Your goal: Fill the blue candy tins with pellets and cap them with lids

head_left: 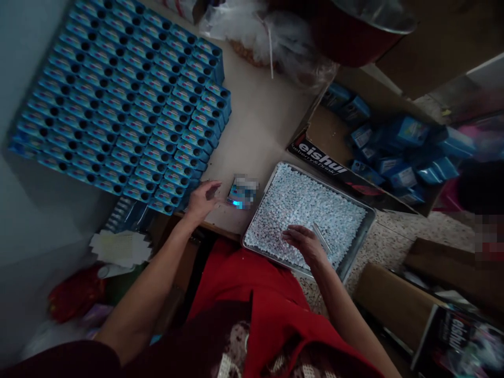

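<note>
My left hand (202, 200) is at the table's front edge, beside the stacked blue packs (129, 105). Its fingers are curved with a gap between thumb and fingertips, and nothing shows in them. Just right of it lies a small object with a bright blue glow (237, 202), partly blurred out. My right hand (302, 240) is over a metal tray (370, 223) spread with small pale pellets (307, 205). Its fingers stretch out leftward, and I see nothing held. A thin metallic strip (322, 238) rests on the pellets beside that hand.
An open carton (318, 157) holding blue packs (409, 131) stands beyond the tray. Clear plastic bags (271, 42) and a dark red tub (354, 39) are at the back. More cartons (397, 304) sit at lower right. White card sheets (120, 245) lie at left.
</note>
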A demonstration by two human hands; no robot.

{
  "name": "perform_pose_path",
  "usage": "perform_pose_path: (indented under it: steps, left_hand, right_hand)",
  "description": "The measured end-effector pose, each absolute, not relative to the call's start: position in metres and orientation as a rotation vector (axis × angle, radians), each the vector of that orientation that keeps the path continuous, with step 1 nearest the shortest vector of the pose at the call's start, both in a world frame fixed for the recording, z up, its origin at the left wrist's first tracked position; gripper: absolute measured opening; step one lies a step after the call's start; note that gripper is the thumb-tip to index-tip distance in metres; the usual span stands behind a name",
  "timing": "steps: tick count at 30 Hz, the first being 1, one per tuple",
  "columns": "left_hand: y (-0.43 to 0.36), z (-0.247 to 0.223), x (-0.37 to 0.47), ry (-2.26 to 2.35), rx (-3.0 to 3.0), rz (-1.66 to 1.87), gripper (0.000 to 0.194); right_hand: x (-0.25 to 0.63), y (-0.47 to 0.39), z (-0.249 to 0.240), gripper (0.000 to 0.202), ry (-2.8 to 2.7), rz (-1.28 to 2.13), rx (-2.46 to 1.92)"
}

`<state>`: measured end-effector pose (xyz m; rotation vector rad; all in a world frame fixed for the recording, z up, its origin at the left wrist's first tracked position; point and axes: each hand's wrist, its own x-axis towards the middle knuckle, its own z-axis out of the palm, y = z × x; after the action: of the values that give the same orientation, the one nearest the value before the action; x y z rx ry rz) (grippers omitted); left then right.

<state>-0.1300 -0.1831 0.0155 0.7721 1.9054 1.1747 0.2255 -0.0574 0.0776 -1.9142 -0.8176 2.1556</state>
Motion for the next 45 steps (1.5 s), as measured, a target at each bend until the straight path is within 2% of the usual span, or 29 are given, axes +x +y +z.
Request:
perform_pose_path:
  steps: [3, 8, 13, 19, 25, 28, 32, 34, 39, 41, 44, 45]
  left_hand:
    - [-0.202, 0.031, -0.139, 2.066, 0.665, 1.252, 0.043]
    - [-0.200, 0.051, -0.139, 2.212, 0.651, 1.280, 0.035]
    - [-0.184, 0.066, -0.124, 2.319, 0.797, 1.339, 0.031]
    - [-0.180, 0.076, -0.111, 2.517, 0.888, 1.223, 0.028]
    - [-0.167, 0.082, -0.100, 2.512, 0.955, 1.186, 0.025]
    - [-0.156, 0.077, -0.092, 2.500, 1.018, 1.131, 0.031]
    - [-0.138, 0.054, -0.075, 2.421, 1.165, 0.995, 0.052]
    - [-0.130, 0.039, -0.067, 2.356, 1.191, 0.964, 0.055]
    - [-0.122, 0.018, -0.069, 2.112, 1.037, 1.036, 0.027]
    - [-0.124, 0.018, -0.076, 2.050, 1.025, 1.061, 0.034]
    - [-0.128, 0.027, -0.084, 2.023, 1.191, 0.959, 0.065]
    - [-0.128, 0.031, -0.086, 2.002, 1.285, 0.877, 0.068]
  right_hand:
    - [0.234, -0.060, 0.076, 0.041, -0.877, 2.097, -1.949]
    - [0.228, -0.060, 0.078, 0.043, -1.044, 2.117, -1.860]
    - [0.230, -0.065, 0.084, 0.040, -1.053, 2.153, -1.790]
    - [0.267, -0.075, 0.079, 0.041, -0.790, 2.119, -1.888]
    - [0.298, -0.071, 0.074, 0.044, -0.848, 2.013, -1.906]
    - [0.302, -0.064, 0.076, 0.046, -0.854, 2.026, -1.892]
    - [0.300, -0.059, 0.075, 0.049, -0.863, 2.037, -1.884]
    - [0.298, -0.060, 0.074, 0.050, -0.866, 2.032, -1.886]
    - [0.297, -0.064, 0.073, 0.046, -0.862, 2.023, -1.884]
    - [0.297, -0.065, 0.072, 0.045, -0.842, 2.013, -1.900]
    - [0.294, -0.063, 0.070, 0.042, -0.839, 2.019, -1.887]
    - [0.292, -0.062, 0.069, 0.041, -0.833, 2.023, -1.886]
